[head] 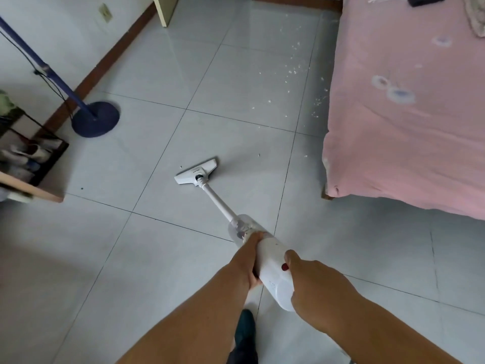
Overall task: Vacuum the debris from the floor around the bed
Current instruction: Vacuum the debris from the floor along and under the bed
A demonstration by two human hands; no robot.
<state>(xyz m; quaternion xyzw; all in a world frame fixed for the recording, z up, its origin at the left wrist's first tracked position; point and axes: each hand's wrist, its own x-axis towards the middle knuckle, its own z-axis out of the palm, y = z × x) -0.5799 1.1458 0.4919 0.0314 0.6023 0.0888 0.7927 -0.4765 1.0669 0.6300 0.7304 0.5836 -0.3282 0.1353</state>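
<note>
Vacuum (273, 271): white stick type, held low in the centre foreground, its body angled away from me toward the upper left. A pale tube (217, 203) runs from the clear dust cup down to the floor head (196, 171). The head sits flat on the grey tiled floor (157, 88), mid-frame, well apart from the bed corner.

Left hand (249, 261): grips the left side of the vacuum body just behind the dust cup, fingers curled under it, thumb along the top edge.

Right hand (309, 282): wrapped over the rear of the body. The thumb tip lies beside a small red button (284, 267). I cannot see the other fingers; they are hidden behind the housing.

Debris (291, 69): white flecks scattered on the tiles along the near side of the bed (406, 114), thickest toward the far end. A few stray bits lie closer, one just ahead and to the right of the floor head. The head touches none that I can make out.

Bed: pink sheet with faint flower prints, fills the right of frame.

Left of frame: round blue stand base (95, 119) with a slanted pole by the wall, and a black shoe rack (31, 158) at the edge. A dark shoe (245, 329) shows between my forearms, bottom centre.
</note>
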